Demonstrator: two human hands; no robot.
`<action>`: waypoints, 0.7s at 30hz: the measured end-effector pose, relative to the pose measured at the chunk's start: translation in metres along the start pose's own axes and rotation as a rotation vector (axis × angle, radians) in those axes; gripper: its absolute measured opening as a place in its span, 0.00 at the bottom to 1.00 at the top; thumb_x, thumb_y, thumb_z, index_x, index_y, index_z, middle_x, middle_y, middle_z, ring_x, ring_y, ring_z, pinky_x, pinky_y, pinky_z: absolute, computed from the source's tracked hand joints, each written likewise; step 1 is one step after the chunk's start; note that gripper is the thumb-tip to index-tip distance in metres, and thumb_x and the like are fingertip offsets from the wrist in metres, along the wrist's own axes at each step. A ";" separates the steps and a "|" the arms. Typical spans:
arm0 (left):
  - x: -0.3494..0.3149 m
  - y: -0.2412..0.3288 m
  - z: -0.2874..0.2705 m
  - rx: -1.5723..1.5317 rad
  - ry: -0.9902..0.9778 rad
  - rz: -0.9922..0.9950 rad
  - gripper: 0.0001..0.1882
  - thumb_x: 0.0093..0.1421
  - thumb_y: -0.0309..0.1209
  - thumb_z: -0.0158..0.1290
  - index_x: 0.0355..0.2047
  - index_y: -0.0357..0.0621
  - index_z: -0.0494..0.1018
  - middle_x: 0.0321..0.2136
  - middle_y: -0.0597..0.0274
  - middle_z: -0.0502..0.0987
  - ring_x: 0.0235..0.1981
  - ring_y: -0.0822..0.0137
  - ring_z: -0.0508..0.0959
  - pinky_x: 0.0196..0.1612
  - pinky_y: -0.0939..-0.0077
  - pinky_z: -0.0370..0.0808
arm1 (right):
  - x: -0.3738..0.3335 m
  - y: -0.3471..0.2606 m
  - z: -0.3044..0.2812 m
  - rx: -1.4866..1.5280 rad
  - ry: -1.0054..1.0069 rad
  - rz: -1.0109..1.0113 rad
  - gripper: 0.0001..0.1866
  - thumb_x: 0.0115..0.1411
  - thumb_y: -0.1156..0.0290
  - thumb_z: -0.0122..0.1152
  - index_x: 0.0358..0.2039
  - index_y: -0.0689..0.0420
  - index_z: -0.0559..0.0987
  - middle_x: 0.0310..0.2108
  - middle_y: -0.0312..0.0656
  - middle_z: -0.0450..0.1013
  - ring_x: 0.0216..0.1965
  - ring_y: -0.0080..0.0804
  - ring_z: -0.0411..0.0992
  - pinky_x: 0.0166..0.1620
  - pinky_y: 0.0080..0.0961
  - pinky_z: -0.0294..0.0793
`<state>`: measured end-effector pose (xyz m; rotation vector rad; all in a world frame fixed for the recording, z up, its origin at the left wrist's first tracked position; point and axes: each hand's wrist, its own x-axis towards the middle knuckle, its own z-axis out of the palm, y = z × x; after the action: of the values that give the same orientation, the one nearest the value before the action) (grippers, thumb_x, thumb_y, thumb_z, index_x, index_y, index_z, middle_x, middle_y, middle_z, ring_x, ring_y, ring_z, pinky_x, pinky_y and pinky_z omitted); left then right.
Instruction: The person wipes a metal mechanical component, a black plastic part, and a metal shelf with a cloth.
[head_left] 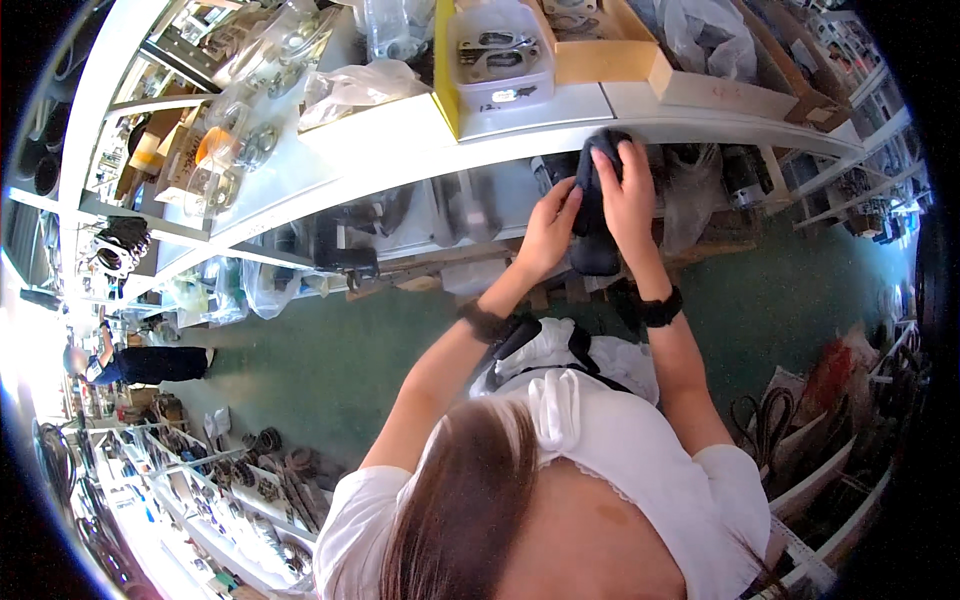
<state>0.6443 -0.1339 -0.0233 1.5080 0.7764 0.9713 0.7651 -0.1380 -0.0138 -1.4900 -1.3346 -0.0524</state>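
Note:
A black, elongated, hose-like part (pixel 594 252) is held between my two hands in front of the shelf's edge; its exact kind I cannot make out. My left hand (pixel 548 232) grips it from the left side, the thumb laid against it. Wrapped over its upper end and right side is my right hand (pixel 627 195), with fingers bent. The part stands roughly lengthwise away from me, its rounded lower end showing below the hands.
A white metal shelf (pixel 370 165) crosses ahead, bearing a clear plastic tub (pixel 500 95) of flat metal gaskets and an open cardboard box (pixel 725 92). Bagged and dark parts fill the lower level. A person (pixel 150 364) stands far left. More racks (pixel 215 490) stand behind, beyond the green floor (pixel 330 350).

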 end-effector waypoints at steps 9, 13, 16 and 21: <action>-0.016 -0.014 -0.077 0.329 0.173 0.134 0.13 0.60 0.30 0.42 0.40 0.32 0.67 0.26 0.62 0.71 0.28 0.75 0.66 0.34 0.81 0.66 | -0.014 -0.066 0.062 -0.120 -0.046 0.064 0.14 0.55 0.64 0.50 0.30 0.63 0.66 0.33 0.52 0.64 0.32 0.53 0.66 0.31 0.39 0.66; -0.036 -0.006 -0.128 0.178 0.218 -0.142 0.13 0.59 0.31 0.42 0.38 0.32 0.67 0.29 0.56 0.72 0.30 0.71 0.68 0.37 0.78 0.66 | -0.021 -0.112 0.091 -0.124 -0.137 0.069 0.11 0.55 0.66 0.50 0.26 0.61 0.64 0.30 0.51 0.63 0.27 0.51 0.66 0.28 0.39 0.67; -0.049 -0.009 -0.166 0.243 0.275 -0.157 0.13 0.59 0.30 0.42 0.38 0.31 0.68 0.29 0.55 0.72 0.30 0.70 0.68 0.37 0.78 0.66 | -0.031 -0.137 0.117 -0.115 -0.076 -0.002 0.11 0.55 0.67 0.50 0.27 0.61 0.64 0.30 0.50 0.64 0.24 0.49 0.67 0.25 0.36 0.67; -0.069 -0.005 -0.212 0.191 0.310 -0.116 0.14 0.60 0.31 0.41 0.40 0.33 0.67 0.19 0.71 0.68 0.18 0.82 0.64 0.18 0.87 0.62 | -0.045 -0.169 0.157 -0.078 -0.134 -0.046 0.10 0.52 0.69 0.53 0.22 0.59 0.64 0.24 0.46 0.61 0.18 0.44 0.65 0.21 0.34 0.65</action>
<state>0.4242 -0.1002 -0.0321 1.4728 1.1943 1.0808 0.5346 -0.0942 0.0030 -1.5502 -1.4893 -0.0352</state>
